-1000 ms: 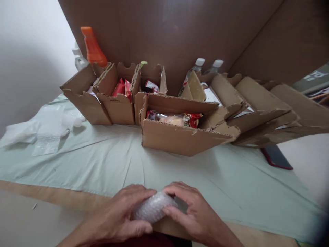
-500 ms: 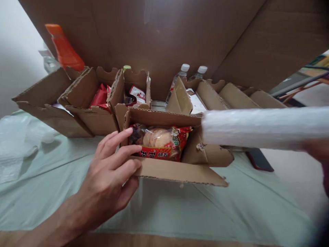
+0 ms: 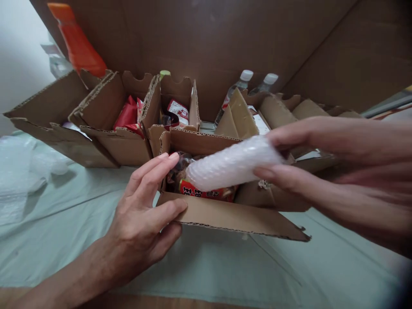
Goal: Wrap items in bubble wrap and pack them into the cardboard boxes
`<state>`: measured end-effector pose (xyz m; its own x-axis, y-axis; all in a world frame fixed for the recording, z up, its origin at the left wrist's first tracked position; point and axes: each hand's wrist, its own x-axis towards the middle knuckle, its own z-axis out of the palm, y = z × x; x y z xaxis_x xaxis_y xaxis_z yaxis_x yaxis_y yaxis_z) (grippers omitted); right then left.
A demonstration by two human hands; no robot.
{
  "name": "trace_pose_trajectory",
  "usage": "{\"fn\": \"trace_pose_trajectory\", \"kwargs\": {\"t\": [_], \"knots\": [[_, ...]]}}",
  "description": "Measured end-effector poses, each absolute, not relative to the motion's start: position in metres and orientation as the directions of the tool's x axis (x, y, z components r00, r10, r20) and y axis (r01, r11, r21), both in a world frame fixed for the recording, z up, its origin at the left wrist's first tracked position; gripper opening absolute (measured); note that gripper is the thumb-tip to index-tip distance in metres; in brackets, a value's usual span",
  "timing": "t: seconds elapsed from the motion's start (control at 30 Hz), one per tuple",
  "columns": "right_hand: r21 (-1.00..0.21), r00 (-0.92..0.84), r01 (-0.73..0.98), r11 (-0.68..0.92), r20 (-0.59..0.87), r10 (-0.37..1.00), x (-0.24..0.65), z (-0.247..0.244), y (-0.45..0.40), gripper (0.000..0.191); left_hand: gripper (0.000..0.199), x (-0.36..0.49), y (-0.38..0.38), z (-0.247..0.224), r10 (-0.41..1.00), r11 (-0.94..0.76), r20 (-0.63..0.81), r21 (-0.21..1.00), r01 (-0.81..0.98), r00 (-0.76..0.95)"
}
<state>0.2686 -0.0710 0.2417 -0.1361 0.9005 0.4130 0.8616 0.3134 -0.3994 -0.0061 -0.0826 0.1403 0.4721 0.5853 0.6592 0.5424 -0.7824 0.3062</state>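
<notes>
A rolled piece of bubble wrap (image 3: 236, 165) is pinched between the thumb and fingers of my right hand (image 3: 341, 171). Its far end tilts down over the opening of a small cardboard box (image 3: 231, 216) and partly covers a red snack bag (image 3: 209, 193) lying inside. My left hand (image 3: 144, 210) grips that box at its left front corner. Two of its fingertips reach over the box's left end beside the bag, while other fingers clasp the front flap from above and below.
Behind stands a row of open cardboard compartments (image 3: 106, 146); one holds a red packet (image 3: 127, 113). An orange bottle (image 3: 82, 47) and white-capped bottles (image 3: 246, 77) rise at the back against a tall cardboard panel (image 3: 199, 38). Clear plastic wrapping (image 3: 22, 176) lies left on the green cloth (image 3: 80, 214).
My right hand has come in from the right edge, bringing the bubble wrap roll left and down over the snack bag. My left hand stays at the box.
</notes>
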Motion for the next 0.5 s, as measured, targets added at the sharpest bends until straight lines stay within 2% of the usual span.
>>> {"fn": "trace_pose_trajectory", "kwargs": {"t": [0.07, 0.13, 0.23, 0.33, 0.5], "knots": [[-0.255, -0.357, 0.847, 0.467, 0.379, 0.854, 0.261, 0.248, -0.063, 0.048, 0.027, -0.007, -0.083, 0.139, 0.591, -0.779, 0.66, 0.315, 0.543, 0.465], [-0.137, -0.464, 0.84, 0.525, 0.319, 0.827, 0.262, 0.257, -0.055, 0.047, 0.027, -0.007, -0.083, 0.138, 0.593, -0.776, 0.658, 0.315, 0.546, 0.464], [-0.005, -0.481, 0.875, 0.485, 0.115, 0.869, 0.275, 0.266, -0.048, 0.032, 0.028, -0.008, -0.083, 0.136, 0.587, -0.781, 0.657, 0.306, 0.544, 0.473], [0.043, -0.542, 0.837, 0.546, -0.065, 0.838, 0.285, 0.251, -0.048, 0.01, 0.028, -0.009, -0.083, 0.135, 0.574, -0.791, 0.663, 0.299, 0.533, 0.48], [0.153, -0.593, 0.779, 0.608, -0.133, 0.794, 0.282, 0.184, -0.039, 0.026, 0.028, -0.009, -0.081, 0.136, 0.576, -0.786, 0.662, 0.289, 0.546, 0.479]]}}
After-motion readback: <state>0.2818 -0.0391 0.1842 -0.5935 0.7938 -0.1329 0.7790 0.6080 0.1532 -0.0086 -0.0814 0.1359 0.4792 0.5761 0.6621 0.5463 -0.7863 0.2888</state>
